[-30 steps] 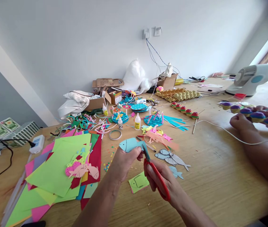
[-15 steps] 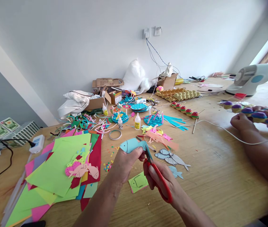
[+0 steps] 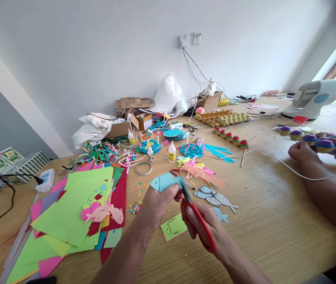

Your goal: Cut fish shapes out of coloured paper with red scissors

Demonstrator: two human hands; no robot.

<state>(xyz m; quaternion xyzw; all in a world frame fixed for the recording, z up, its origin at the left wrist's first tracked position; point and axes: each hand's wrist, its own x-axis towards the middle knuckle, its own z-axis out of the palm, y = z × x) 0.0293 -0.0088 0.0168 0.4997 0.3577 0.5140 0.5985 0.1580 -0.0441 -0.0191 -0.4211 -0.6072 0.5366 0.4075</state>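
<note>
Between the thumb and fingers of my left hand (image 3: 163,201) is a blue paper fish (image 3: 162,182), its head pointing left. My right hand (image 3: 201,221) grips red-handled scissors (image 3: 202,227), whose blades lie against the tail end of the fish. Below my hands, a yellow-green paper piece (image 3: 173,228) with a drawn fish rests on the table. Several grey-blue cut fish (image 3: 215,195) lie to the right of the scissors, with a light blue fish (image 3: 221,215) just below them.
Coloured paper sheets (image 3: 73,205) spread over the left side, with pink cut fish (image 3: 102,213) on top. A glue bottle (image 3: 171,152) and a tape roll (image 3: 144,168) stand ahead. At right, another person's hands (image 3: 305,154) hold a painted egg-carton strip (image 3: 324,145); a white cable (image 3: 286,163) crosses there.
The scissor blades look closer together at the fish's tail than before. Both hands stay almost in place, and the camera view shifts very slightly.
</note>
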